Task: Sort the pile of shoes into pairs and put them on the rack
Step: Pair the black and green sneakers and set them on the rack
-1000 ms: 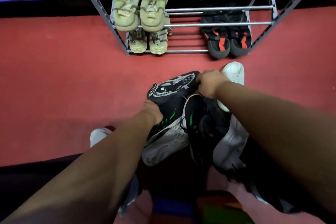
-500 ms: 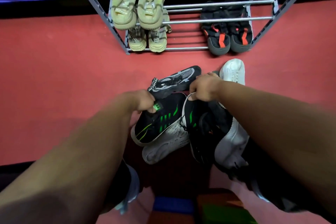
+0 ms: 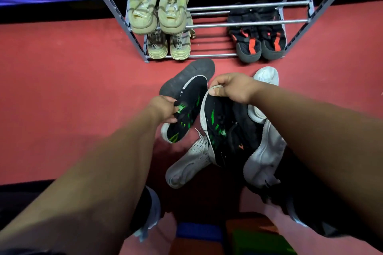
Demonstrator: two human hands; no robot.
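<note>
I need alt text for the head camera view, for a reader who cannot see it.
Two bare hands each hold one black sneaker with green stripes, left hand on one, right hand on the other, above white shoes on a red floor. Behind, a metal rack holds beige and black-and-red pairs.

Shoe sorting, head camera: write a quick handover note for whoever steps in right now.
Left hand: shut on left black-green shoe.
Right hand: shut on right black-green shoe, its match.
Done: three pairs on the rack: upper beige pair, lower beige pair, black-red pair.
Left: shelve the held pair. White shoes and a dark shoe, sole up, lie on the floor unpaired.
</note>
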